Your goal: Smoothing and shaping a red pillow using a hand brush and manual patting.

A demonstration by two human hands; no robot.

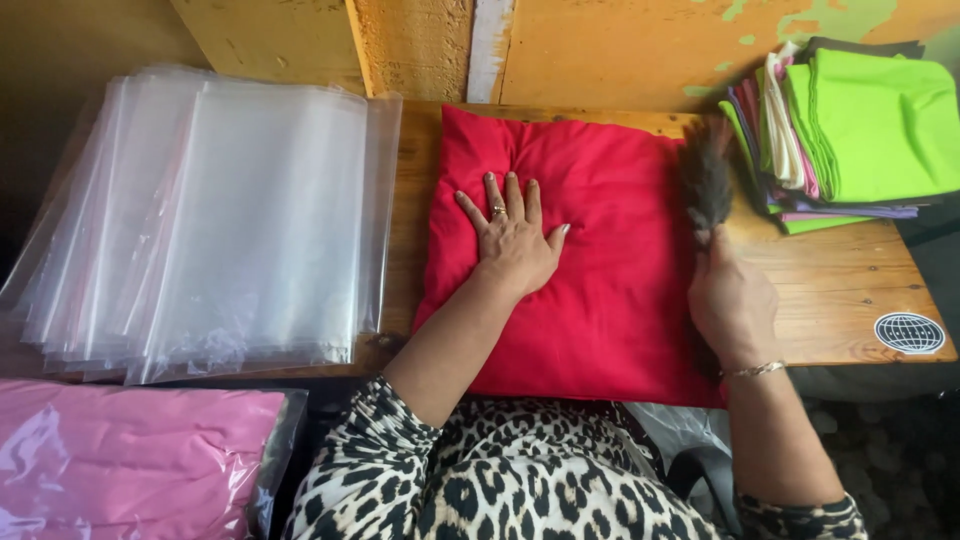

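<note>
A red cushion (600,290) lies flat on a wooden table (840,290). My left hand (512,240) rests palm down on the cushion's left half, fingers spread, a ring on one finger. My right hand (730,300), with a bracelet at the wrist, grips a dark brush (706,180) whose bristles are blurred over the cushion's right edge.
A thick stack of clear plastic bags (220,220) covers the table's left side. Folded cloths (850,130), mostly lime green, are piled at the back right. A pink bagged cushion (130,460) lies lower left. A round sticker (909,333) marks the table's right corner. An orange wall stands behind.
</note>
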